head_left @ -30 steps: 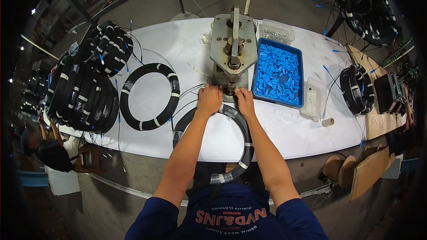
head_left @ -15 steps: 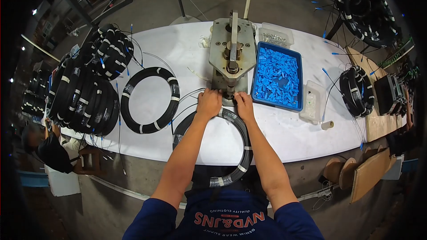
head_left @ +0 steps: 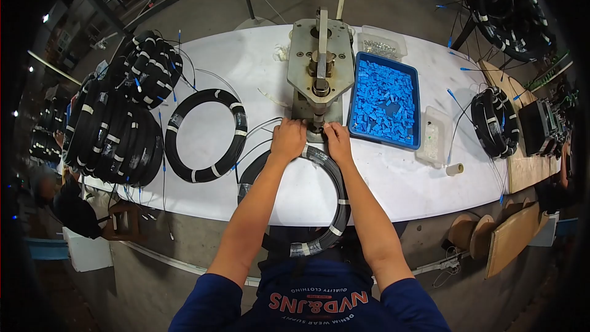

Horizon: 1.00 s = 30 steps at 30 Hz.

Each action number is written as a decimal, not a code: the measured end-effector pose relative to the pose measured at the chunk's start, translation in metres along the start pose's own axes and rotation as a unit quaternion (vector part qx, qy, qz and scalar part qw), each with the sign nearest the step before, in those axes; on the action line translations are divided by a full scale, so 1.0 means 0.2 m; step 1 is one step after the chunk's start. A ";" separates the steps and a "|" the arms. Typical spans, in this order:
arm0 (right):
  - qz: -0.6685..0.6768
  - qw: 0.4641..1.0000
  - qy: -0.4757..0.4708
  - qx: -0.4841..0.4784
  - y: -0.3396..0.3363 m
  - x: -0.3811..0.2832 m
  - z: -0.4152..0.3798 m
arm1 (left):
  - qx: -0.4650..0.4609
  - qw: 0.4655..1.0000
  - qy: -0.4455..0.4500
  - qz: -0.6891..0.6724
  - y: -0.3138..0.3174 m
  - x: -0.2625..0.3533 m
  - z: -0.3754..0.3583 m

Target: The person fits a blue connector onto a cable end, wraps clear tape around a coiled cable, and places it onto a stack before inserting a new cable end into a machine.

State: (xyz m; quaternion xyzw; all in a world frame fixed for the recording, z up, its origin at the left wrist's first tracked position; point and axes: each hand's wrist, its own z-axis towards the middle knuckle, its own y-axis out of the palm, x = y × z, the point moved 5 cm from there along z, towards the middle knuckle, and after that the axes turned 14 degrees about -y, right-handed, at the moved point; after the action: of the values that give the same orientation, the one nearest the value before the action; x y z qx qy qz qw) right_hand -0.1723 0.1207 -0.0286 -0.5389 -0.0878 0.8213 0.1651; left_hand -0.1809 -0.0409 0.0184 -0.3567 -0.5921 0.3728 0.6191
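Note:
A metal hand press (head_left: 319, 43) with an upright lever stands on the white table. My left hand (head_left: 289, 140) is closed at the left of the press's base, fingertips close under the ram. My right hand (head_left: 337, 141) is closed in a pinch at the right of the same spot. What the fingers hold is too small and covered to make out. Thin black cable runs to my left hand from the left. Below my hands lies a coil of black cable (head_left: 343, 203) bound with white tape, its near side overhanging the table edge towards my body.
A blue tray (head_left: 420, 110) of small blue pieces sits right of the press, near clear plastic boxes (head_left: 433, 138). Another cable coil (head_left: 174, 155) lies at left, beside stacked coils (head_left: 117, 141). More coils (head_left: 491, 124) stand at right. A person (head_left: 74, 209) is at far left.
The camera view has shifted slightly. Both hands stay at the press's base in nearly the same pose, and the coil below them stays in place.

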 end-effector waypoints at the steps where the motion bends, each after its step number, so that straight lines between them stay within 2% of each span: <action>1: -0.006 1.000 -0.004 -0.002 0.00 0.00 0.00 | 0.007 1.000 0.000 -0.003 0.00 0.00 0.00; 8: -0.006 0.999 -0.036 0.025 0.00 -0.01 0.00 | 0.009 1.000 -0.007 -0.016 0.01 -0.02 0.01; 13: 0.013 1.000 0.007 -0.004 0.00 0.02 -0.01 | 0.009 1.000 -0.014 -0.021 0.00 -0.02 0.00; 22: 0.020 1.000 0.006 0.012 0.00 0.02 -0.01 | -0.022 0.999 -0.032 -0.018 -0.03 0.00 -0.01; 30: 0.013 1.000 0.001 0.013 0.00 0.00 -0.01 | -0.007 0.999 -0.040 -0.019 -0.03 0.01 -0.02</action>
State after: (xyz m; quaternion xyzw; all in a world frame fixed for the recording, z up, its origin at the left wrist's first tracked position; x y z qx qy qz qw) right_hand -0.1709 0.1215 -0.0297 -0.5386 -0.0706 0.8239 0.1615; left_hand -0.1771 -0.0422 0.0244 -0.3346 -0.6253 0.3708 0.5996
